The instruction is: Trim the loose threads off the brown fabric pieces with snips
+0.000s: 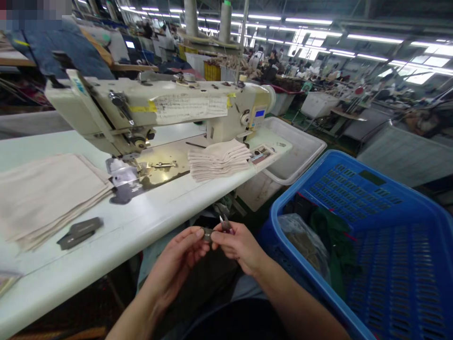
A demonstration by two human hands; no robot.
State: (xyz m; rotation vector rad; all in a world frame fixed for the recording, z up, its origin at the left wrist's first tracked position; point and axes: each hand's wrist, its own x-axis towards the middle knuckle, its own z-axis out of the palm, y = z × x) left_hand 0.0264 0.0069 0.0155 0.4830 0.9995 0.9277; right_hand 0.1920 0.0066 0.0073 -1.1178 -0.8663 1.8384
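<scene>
In front of my lap, below the table edge, both hands pinch a small dark grey-brown piece [208,234] that looks like cloth. My left hand [182,250] has its thumb and fingertips closed on one end. The other end is between the thumb and finger of my right hand [240,245]. Thread snips [225,223] are also tucked in the right hand, blades pointing up and away; their grip is mostly hidden by the fingers. On the table to the left lies a flat dark grey piece [80,232], beside a stack of beige cloth panels [49,193].
A sewing machine [184,101] stands on the white table [155,208]. Folded beige pieces [219,159] are piled by its base. To my right is a blue basket [385,189] with a plastic bag and dark green cloth inside. A white bin [300,141] sits behind it.
</scene>
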